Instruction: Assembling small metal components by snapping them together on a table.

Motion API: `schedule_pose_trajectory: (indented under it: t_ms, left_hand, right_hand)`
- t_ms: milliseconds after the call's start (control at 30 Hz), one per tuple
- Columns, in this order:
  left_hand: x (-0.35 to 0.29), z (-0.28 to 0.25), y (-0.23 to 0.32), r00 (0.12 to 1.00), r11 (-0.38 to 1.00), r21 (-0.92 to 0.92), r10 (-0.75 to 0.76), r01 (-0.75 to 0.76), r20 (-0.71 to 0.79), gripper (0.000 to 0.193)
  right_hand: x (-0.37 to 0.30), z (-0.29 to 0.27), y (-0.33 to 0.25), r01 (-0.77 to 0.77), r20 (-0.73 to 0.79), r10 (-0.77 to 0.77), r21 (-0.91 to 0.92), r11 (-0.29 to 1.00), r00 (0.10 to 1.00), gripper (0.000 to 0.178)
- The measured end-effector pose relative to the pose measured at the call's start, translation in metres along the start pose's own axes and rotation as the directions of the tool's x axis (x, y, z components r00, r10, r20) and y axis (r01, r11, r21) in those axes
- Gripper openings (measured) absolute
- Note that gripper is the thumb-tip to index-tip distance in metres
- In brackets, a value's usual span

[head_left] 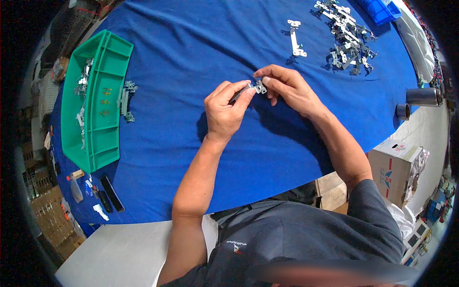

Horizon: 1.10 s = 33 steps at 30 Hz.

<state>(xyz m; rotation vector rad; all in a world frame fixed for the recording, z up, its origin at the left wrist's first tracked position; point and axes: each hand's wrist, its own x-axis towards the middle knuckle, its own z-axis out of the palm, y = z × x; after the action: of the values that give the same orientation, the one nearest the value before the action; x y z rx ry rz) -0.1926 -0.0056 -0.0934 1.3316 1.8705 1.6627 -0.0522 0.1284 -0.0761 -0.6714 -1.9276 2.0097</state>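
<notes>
Over the middle of the blue cloth, a small silvery metal bracket [259,88] with holes in its end is held between my two hands. My left hand [224,111] is closed, pinching the bracket's dark long part between thumb and fingers, which cover much of it. My right hand [292,90] is closed at the bracket's other end, its thumb and fingertips against the holed piece. Farther off lies a similar single metal bracket [296,39], apart from a heap of metal brackets [351,39] at the far right.
On the left stands a green divided tray [91,158] with metal parts inside; more brackets [126,101] lie against its right side. A black phone-like slab [112,193] and small tools are at the near left. A blue bin [377,12], dark cylinder [423,97] and cardboard box [389,165] are rightward.
</notes>
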Motion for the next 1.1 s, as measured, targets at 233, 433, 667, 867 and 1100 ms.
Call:
schedule_pose_trajectory:
  t_ms: [233,433,667,867,1100]
  left_hand:
    - [-0.001,0.0,0.003,0.995,0.996,0.077,0.042,-0.05,0.096,0.014]
    - [-0.001,0.0,0.005,0.999,0.998,0.051,0.031,-0.029,-0.032,0.015]
    - [0.0,0.0,0.004,0.998,1.0,-0.019,0.007,-0.008,-0.057,0.016]
    - [0.0,0.0,0.002,1.0,1.0,0.001,0.004,-0.004,-0.017,0.015]
    - [-0.001,0.0,0.002,0.999,0.999,0.021,0.024,-0.025,0.028,0.015]
  right_hand:
    - [0.001,0.0,0.013,0.068,-0.023,-0.069,-0.02,0.997,0.997,0.023]
    - [0.0,-0.008,0.002,-0.06,-0.097,0.055,-0.056,0.997,0.994,0.021]
    - [-0.002,-0.003,-0.001,-0.026,0.017,0.029,-0.172,0.985,0.999,0.02]
    - [-0.002,-0.004,0.003,-0.027,0.047,0.036,-0.183,0.983,0.998,0.021]
    - [0.001,-0.004,0.001,-0.033,0.07,0.032,0.013,0.999,0.997,0.021]
